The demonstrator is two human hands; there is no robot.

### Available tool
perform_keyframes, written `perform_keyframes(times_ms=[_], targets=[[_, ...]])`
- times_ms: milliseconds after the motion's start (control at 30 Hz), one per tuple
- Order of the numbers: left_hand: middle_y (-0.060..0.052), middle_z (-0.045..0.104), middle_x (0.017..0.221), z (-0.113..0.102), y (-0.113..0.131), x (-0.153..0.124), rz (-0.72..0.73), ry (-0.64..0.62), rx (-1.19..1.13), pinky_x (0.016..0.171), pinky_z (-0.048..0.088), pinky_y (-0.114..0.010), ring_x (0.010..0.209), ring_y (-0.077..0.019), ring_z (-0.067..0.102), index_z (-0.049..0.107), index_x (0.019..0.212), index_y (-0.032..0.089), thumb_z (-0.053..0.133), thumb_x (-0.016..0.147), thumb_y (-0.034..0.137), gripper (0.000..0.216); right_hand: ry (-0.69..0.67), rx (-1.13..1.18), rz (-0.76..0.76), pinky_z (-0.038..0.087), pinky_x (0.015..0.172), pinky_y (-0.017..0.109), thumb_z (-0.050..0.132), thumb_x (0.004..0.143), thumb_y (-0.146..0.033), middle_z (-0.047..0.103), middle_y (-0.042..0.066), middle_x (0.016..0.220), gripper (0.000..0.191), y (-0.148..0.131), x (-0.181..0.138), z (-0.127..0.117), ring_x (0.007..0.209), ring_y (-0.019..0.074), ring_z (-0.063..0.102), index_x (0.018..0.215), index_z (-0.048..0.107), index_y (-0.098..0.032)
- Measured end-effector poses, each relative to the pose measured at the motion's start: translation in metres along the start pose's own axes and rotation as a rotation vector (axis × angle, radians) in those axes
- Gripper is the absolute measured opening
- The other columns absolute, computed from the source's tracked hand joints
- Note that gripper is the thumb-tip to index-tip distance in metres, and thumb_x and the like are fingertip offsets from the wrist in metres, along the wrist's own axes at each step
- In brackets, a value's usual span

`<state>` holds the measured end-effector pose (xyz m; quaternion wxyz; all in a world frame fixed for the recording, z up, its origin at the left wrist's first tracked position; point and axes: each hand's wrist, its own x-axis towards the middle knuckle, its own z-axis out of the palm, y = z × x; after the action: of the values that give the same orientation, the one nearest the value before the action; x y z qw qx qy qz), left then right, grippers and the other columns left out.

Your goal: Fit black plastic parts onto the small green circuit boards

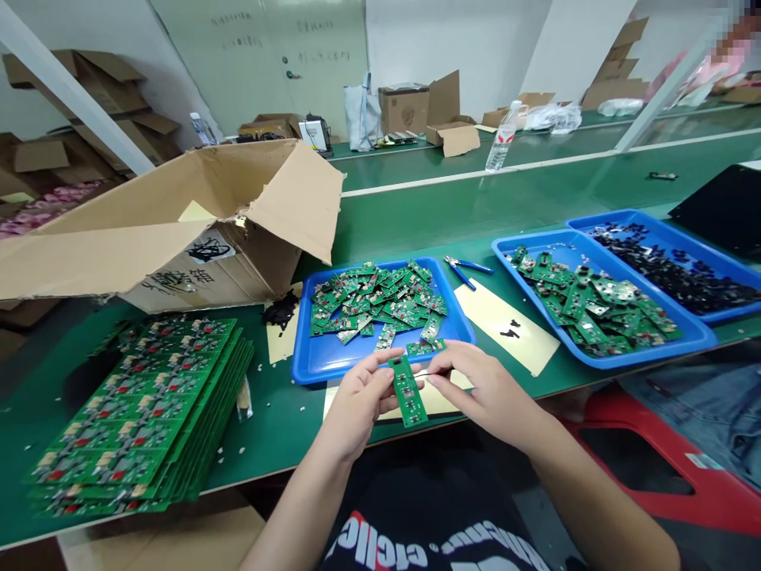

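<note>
My left hand [355, 400] pinches a narrow green circuit board strip [407, 392] by its upper left edge. My right hand [476, 388] has its fingers closed at the strip's upper right, near a small separated board [426, 346]. Both hands hover at the front edge of the green table, just in front of a blue tray [309, 369] heaped with small green boards. A tall stack of uncut green board panels [148, 404] lies to the left of my hands.
An open cardboard box [178, 230] stands behind the stack. Blue-handled cutters [467, 270] lie right of the tray. Two more blue trays hold green boards [594, 305] and black parts [671, 270]. A water bottle [502, 136] stands on the far bench. A red stool [671, 468] is at right.
</note>
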<state>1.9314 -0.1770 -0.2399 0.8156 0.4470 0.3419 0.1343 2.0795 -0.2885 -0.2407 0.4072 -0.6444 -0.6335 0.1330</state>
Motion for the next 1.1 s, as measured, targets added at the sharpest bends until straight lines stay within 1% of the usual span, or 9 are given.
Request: perform_keyframes(times_ms=[67, 167, 267, 333, 367, 567, 733, 867, 1100], targets=[[-0.007, 0.069, 0.086, 0.005, -0.002, -0.001, -0.004, -0.019, 0.006, 0.069, 0.050, -0.028, 0.077, -0.0189, 0.067, 0.055, 0.110, 0.016, 0.067, 0.071, 0.031, 0.043, 0.004, -0.021, -0.022, 0.043, 0.080, 0.035, 0.043, 0.088, -0.021, 0.062, 0.002, 0.073, 0.013, -0.001, 0.005, 0.003, 0.069, 0.0150, 0.056, 0.079, 0.053, -0.020], [0.000, 0.062, 0.070, 0.009, -0.002, -0.003, 0.001, -0.023, 0.023, 0.059, 0.045, -0.022, 0.063, -0.0121, 0.061, 0.057, 0.109, 0.016, 0.070, 0.068, 0.034, 0.047, 0.022, -0.056, -0.021, 0.043, 0.071, 0.031, 0.045, 0.086, -0.021, 0.059, 0.002, 0.069, 0.013, -0.002, 0.010, 0.004, 0.065, 0.0146, 0.055, 0.076, 0.052, -0.018], [0.009, 0.044, 0.055, 0.009, -0.002, -0.003, 0.015, -0.013, 0.027, 0.050, 0.035, -0.017, 0.046, -0.0035, 0.042, 0.058, 0.109, 0.016, 0.073, 0.065, 0.035, 0.051, 0.025, -0.063, 0.004, 0.042, 0.065, 0.029, 0.046, 0.086, -0.022, 0.058, 0.002, 0.067, 0.014, -0.001, 0.012, 0.004, 0.064, 0.0145, 0.054, 0.074, 0.052, -0.018], [0.011, 0.034, 0.051, 0.010, -0.002, -0.003, 0.020, -0.019, 0.032, 0.047, 0.029, -0.016, 0.043, -0.0013, 0.030, 0.057, 0.112, 0.017, 0.074, 0.064, 0.035, 0.054, 0.017, -0.076, 0.033, 0.041, 0.064, 0.028, 0.046, 0.086, -0.022, 0.057, 0.001, 0.065, 0.016, 0.000, 0.013, 0.006, 0.063, 0.0144, 0.053, 0.072, 0.052, -0.018], [0.011, 0.033, 0.051, 0.010, -0.003, -0.003, 0.020, -0.022, 0.040, 0.047, 0.028, -0.015, 0.043, -0.0011, 0.028, 0.057, 0.114, 0.017, 0.074, 0.064, 0.035, 0.056, 0.013, -0.084, 0.045, 0.041, 0.063, 0.028, 0.046, 0.086, -0.022, 0.057, 0.001, 0.065, 0.016, 0.000, 0.013, 0.006, 0.063, 0.0144, 0.053, 0.071, 0.051, -0.018], [0.003, 0.053, 0.060, 0.009, -0.004, -0.002, 0.016, -0.032, 0.100, 0.058, 0.041, -0.021, 0.056, -0.0087, 0.050, 0.060, 0.112, 0.016, 0.072, 0.065, 0.040, 0.054, 0.026, -0.103, 0.055, 0.041, 0.060, 0.027, 0.045, 0.084, -0.021, 0.056, 0.001, 0.065, 0.015, 0.001, 0.015, 0.008, 0.061, 0.0139, 0.052, 0.070, 0.050, -0.018], [-0.001, 0.061, 0.067, 0.009, -0.004, 0.000, 0.024, -0.019, 0.100, 0.064, 0.046, -0.024, 0.063, -0.0119, 0.058, 0.061, 0.110, 0.015, 0.070, 0.067, 0.038, 0.050, 0.038, -0.118, 0.040, 0.041, 0.060, 0.028, 0.046, 0.084, -0.022, 0.056, 0.001, 0.064, 0.015, 0.002, 0.015, 0.008, 0.061, 0.0144, 0.052, 0.070, 0.050, -0.019], [-0.003, 0.066, 0.073, 0.012, -0.004, 0.001, 0.023, -0.025, 0.086, 0.069, 0.048, -0.027, 0.070, -0.0143, 0.061, 0.061, 0.109, 0.016, 0.070, 0.067, 0.037, 0.048, 0.050, -0.146, 0.034, 0.041, 0.061, 0.028, 0.046, 0.084, -0.022, 0.057, 0.002, 0.065, 0.015, 0.004, 0.015, 0.010, 0.060, 0.0145, 0.052, 0.070, 0.050, -0.019], [-0.004, 0.066, 0.072, 0.011, -0.005, 0.003, 0.026, -0.017, 0.090, 0.065, 0.049, -0.025, 0.071, -0.0151, 0.062, 0.062, 0.105, 0.015, 0.070, 0.067, 0.037, 0.045, 0.075, -0.168, 0.002, 0.042, 0.063, 0.029, 0.046, 0.085, -0.021, 0.057, 0.002, 0.065, 0.015, 0.003, 0.015, 0.011, 0.058, 0.0144, 0.052, 0.070, 0.050, -0.019]])
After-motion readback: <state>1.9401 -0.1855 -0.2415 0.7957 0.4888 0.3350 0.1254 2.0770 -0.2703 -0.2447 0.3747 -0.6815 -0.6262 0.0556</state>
